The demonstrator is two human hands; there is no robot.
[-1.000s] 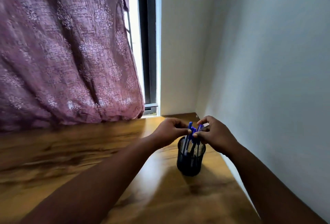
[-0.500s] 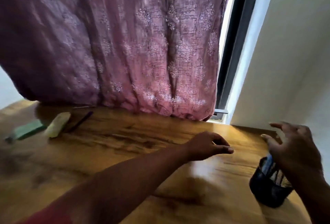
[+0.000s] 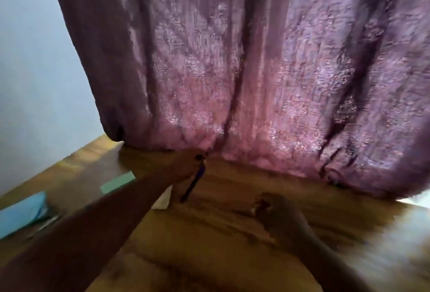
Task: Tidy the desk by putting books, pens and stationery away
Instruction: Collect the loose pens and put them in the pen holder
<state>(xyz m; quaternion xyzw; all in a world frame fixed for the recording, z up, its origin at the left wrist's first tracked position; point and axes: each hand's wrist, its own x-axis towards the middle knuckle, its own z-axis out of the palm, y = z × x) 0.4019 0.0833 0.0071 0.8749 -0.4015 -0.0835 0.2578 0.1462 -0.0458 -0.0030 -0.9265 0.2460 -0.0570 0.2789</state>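
I see a wooden desk [image 3: 221, 245] under a mauve curtain [image 3: 256, 70], pale wall [image 3: 35, 58] at left. My left hand [image 3: 186, 163] pinches a dark pen [image 3: 194, 182] at the curtain hem; green [image 3: 117, 182] and blue [image 3: 21, 212] items lie left. My right hand [image 3: 274, 212] is blurred; grip unclear.

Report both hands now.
Left hand: closed on a dark pen.
Right hand: loosely curled, holding nothing visible; blurred.

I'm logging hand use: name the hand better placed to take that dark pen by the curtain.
Left. The left hand is stretched to the dark pen, its fingers at the pen's upper end. The right hand hangs back over bare desk, seemingly empty.
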